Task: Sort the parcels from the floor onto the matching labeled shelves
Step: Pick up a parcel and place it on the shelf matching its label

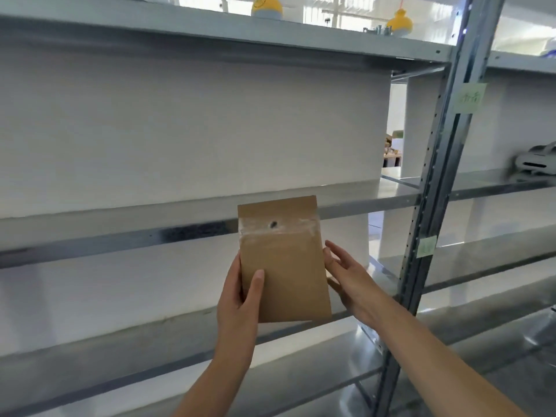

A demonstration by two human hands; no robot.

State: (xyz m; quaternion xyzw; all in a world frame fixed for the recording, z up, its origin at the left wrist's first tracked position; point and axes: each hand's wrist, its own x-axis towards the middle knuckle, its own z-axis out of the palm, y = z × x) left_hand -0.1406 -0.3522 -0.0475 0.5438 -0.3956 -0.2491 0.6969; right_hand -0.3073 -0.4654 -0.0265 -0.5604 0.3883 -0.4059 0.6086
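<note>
A flat brown paper parcel [285, 260] with clear tape and a small dark hole near its top is held upright in front of the metal shelving. My left hand [240, 296] grips its lower left edge, thumb on the front. My right hand [346, 272] touches its right edge with fingers spread. The middle shelf [120, 233] runs behind the parcel's top, and a lower shelf [150, 350] passes behind its bottom. Two green paper labels are stuck to the upright post, the upper label [469, 97] and the lower label [426, 246]; their writing is too blurred to read.
The grey upright post [433, 206] stands just right of my hands. On the top shelf [270, 34] sit two yellow round toys [267, 7]. A white headset-like device [538, 161] lies on the right bay's shelf. White wall panels back the left bay.
</note>
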